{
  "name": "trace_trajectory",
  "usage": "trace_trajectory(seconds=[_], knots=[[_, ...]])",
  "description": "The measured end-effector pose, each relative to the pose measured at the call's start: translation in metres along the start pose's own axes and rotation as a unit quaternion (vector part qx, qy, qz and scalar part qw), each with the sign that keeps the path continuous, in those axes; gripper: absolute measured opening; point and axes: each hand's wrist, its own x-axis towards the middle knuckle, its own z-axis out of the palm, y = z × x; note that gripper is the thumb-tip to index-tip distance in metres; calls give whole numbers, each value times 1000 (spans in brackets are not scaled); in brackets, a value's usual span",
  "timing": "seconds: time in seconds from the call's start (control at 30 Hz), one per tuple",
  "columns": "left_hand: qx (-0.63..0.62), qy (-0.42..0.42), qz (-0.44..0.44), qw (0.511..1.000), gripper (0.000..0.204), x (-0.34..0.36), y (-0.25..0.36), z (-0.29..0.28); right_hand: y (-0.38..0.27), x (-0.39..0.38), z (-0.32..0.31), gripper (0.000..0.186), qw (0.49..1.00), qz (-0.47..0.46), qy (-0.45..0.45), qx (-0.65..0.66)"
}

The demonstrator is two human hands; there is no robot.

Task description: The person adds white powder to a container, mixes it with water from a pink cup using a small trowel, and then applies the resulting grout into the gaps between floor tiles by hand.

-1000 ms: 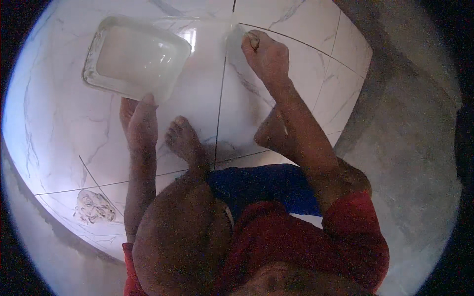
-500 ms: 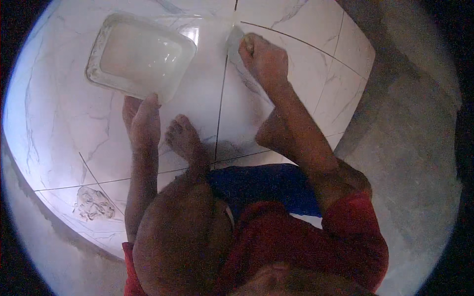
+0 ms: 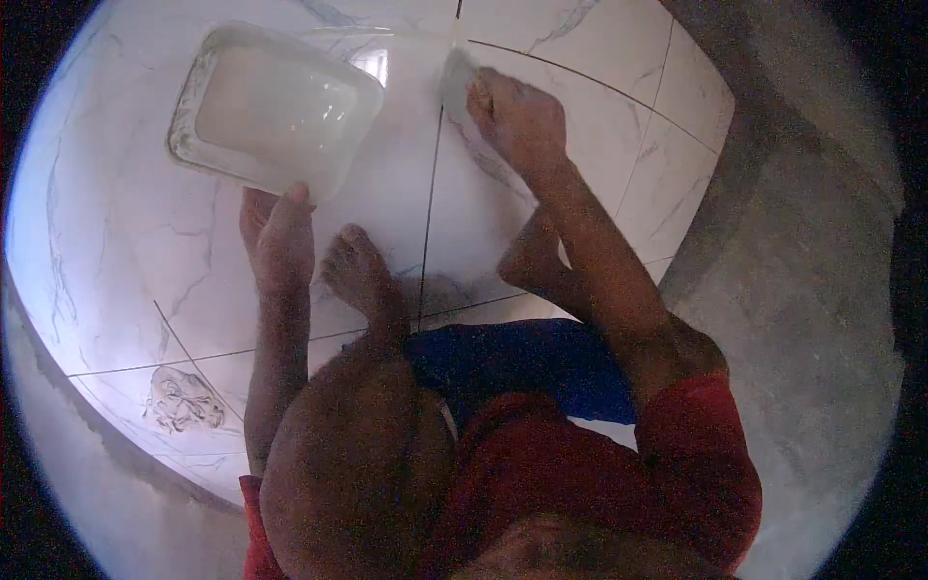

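My left hand (image 3: 282, 237) grips a whitish, rounded-corner plastic tub (image 3: 362, 126) by its near edge, with the thumb over the rim and the fingers underneath. Pale, milky stuff (image 3: 266, 101) lies inside, and smears coat the tub's left wall. Farther right, my right hand (image 3: 519, 118) is closed round a flat, pale grey-green piece (image 3: 455, 75). The piece rests on a dark joint line between the tiles; its exact kind cannot be made out, and my fingers hide part of it.
White marble-patterned tiles (image 3: 599, 135) with dark joints spread around me. A crumpled whitish lump (image 3: 184, 399) lies at the lower left. My bare foot (image 3: 362, 275) stands between my arms. Rough grey floor (image 3: 793, 319) borders the tiles on the right.
My right hand and the pale piece have shifted very slightly along the joint. My left hand and the tub stay in nearly the same place.
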Motion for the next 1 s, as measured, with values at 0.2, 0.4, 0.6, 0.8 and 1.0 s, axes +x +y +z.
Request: trace_trajectory(seconds=[0.2, 0.4, 0.6, 0.8, 1.0], knots=[[9, 7, -15, 1000, 57, -1, -2, -1, 3, 4, 7, 25, 999, -36, -5, -10], [14, 15, -13, 1000, 55, -2, 1, 2, -22, -45, 0, 27, 995, -66, -74, 19], [39, -2, -10, 999, 54, -3, -5, -6, -3, -35, -5, 29, 997, -60, -40, 0], [41, -6, -15, 999, 58, -3, -1, -10, 16, 1, -9, 33, 988, -150, -20, -21], [55, 2, -12, 998, 59, -3, 2, -7, 29, -53, -8, 48, 966, -230, -115, 6]])
